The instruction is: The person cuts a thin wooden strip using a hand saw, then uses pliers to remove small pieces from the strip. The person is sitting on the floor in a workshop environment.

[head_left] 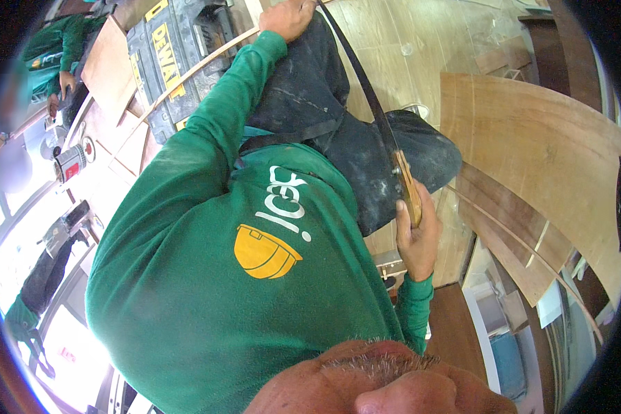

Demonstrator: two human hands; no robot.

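Note:
My right hand [421, 231] is closed round the wooden handle of a handsaw [372, 96]. The saw's long, dark, narrow blade runs up across my dark trousers to the top edge of the view. My left hand [288, 19] is at the top, its fingers bent beside the far end of the blade. A thin wooden strip [193, 71] reaches up to that hand from the left. The fingertips are partly cut off by the picture edge, and what they grip cannot be made out.
A black and yellow tool case [172, 65] stands left of my legs. Large curved-looking plywood sheets [531, 131] lie on the right, with thin strips across them. Another person's hand [67, 83] shows at upper left, near a can-shaped container [69, 163]. Wood-look flooring [400, 41] lies ahead.

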